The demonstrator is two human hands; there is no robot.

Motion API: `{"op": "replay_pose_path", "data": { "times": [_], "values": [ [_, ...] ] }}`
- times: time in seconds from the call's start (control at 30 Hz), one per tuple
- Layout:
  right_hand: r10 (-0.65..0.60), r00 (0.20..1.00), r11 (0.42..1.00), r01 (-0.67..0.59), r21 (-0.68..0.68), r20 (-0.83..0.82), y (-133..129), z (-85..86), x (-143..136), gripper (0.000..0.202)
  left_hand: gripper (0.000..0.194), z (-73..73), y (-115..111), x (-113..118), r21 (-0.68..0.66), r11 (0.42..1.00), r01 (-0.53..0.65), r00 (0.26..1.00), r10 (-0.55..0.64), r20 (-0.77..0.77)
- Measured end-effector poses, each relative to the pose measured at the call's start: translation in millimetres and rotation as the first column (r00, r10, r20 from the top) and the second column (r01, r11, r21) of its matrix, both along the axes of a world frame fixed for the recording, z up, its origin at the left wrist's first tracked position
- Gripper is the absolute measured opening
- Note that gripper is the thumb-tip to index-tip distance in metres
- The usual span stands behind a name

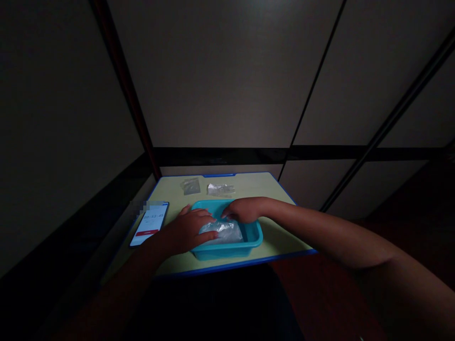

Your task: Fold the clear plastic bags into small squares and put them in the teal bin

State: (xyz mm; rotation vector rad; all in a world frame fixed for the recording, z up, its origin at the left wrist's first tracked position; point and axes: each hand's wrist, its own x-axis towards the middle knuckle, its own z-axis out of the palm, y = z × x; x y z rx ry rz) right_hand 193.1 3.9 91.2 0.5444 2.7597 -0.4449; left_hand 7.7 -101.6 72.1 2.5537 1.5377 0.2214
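A turquoise plastic basin (223, 252) sits near the front edge of a small pale yellow table with a blue rim. Inside it lies clear, crinkled plastic (227, 233). My left hand (192, 229) rests over the basin's left side, fingers apart, the thumb lying on the plastic. From the right, my right hand (243, 210) reaches over the far rim into the basin, fingers bent down at the plastic's far edge; its fingertips are partly hidden, and whatever they may pinch is too small to make out.
On the yellow table (284, 232), a lit phone (151, 222) lies at the left. Two clear plastic pieces, a flat one (192, 186) and a crinkled one (220, 189), lie behind the basin. Cabinet panels (220, 94) stand behind the table.
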Motion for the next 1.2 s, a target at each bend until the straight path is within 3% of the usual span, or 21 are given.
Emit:
{"op": "replay_pose_path", "data": {
  "times": [0.1,0.3,0.6,0.8,0.93,1.07,1.2],
  "values": [
    [0.028,1.000,0.999,-0.028,-0.039,0.008,-0.7,2.5,0.3,0.036,0.046,-0.3,8.9,2.1,-0.053,0.999,-0.004,1.000,0.003,-0.015],
    [-0.031,0.997,0.999,0.032,0.021,-0.066,0.1,6.0,5.2,0.036,0.053,-0.9,25.6,2.1,-0.186,0.982,-0.018,0.998,0.006,-0.066],
    [-0.071,0.974,0.997,0.068,-0.020,-0.217,3.7,0.3,12.9,0.036,0.051,-0.5,30.1,4.9,-0.215,0.976,-0.015,0.997,-0.003,-0.081],
    [-0.090,0.950,0.996,0.087,-0.024,-0.298,7.6,-2.5,16.6,0.035,0.051,-3.7,34.0,1.6,-0.163,0.987,-0.019,0.997,0.007,-0.075],
    [-0.094,0.939,0.995,0.085,-0.043,-0.331,9.2,-5.1,19.3,0.035,0.049,-4.9,36.1,-0.7,-0.043,0.999,0.020,0.998,-0.023,-0.052],
    [-0.151,0.924,0.985,0.112,-0.129,-0.350,10.0,-7.6,21.5,0.034,0.045,-3.6,35.4,-1.3,0.073,0.996,0.052,0.998,-0.050,-0.029],
    [-0.200,0.914,0.970,0.135,-0.201,-0.352,12.1,-10.3,23.9,0.032,0.040,-4.8,32.9,-1.5,0.061,0.997,0.054,0.999,-0.053,-0.014]
  ]
}}
